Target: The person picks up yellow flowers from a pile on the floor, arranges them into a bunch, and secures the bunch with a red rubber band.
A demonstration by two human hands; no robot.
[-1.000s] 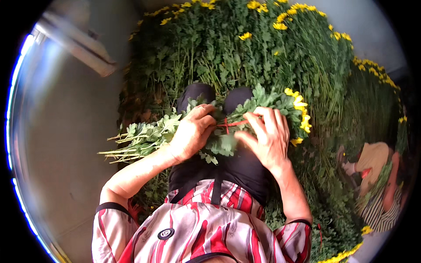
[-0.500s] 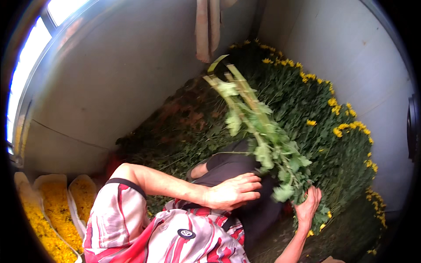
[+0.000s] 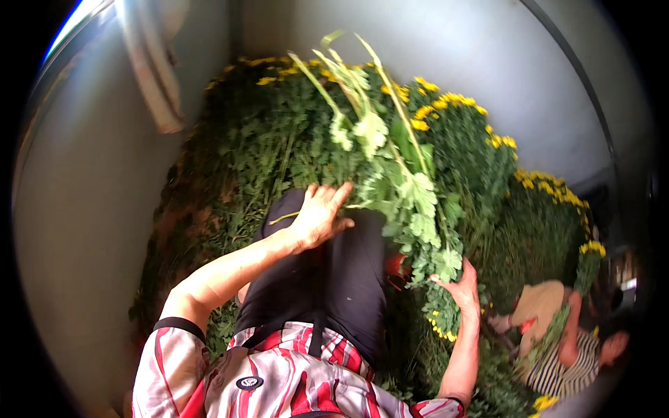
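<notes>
My right hand (image 3: 461, 287) is closed around a bunch of chrysanthemums (image 3: 423, 209), near its flower end. Small yellow heads (image 3: 440, 327) hang below that hand, while the leafy green stems fan out away from me with their bare cut ends farthest off. My left hand (image 3: 322, 217) is over my dark trousers (image 3: 306, 279), its fingers spread and nothing visible in them. A thin loose stem (image 3: 284, 218) lies across my leg beside the left wrist.
Piled chrysanthemums (image 3: 272, 132) with yellow heads line the walls ahead and right. A cloth (image 3: 150, 76) hangs by the left wall (image 3: 77, 209). At lower right a co-worker in a striped top (image 3: 568, 369) sits with another flower bunch (image 3: 589, 272).
The view has swung right, bringing the co-worker in and losing the yellow-filled sacks at left. My left hand has moved farther forward over my legs. The right hand still grips the bunch.
</notes>
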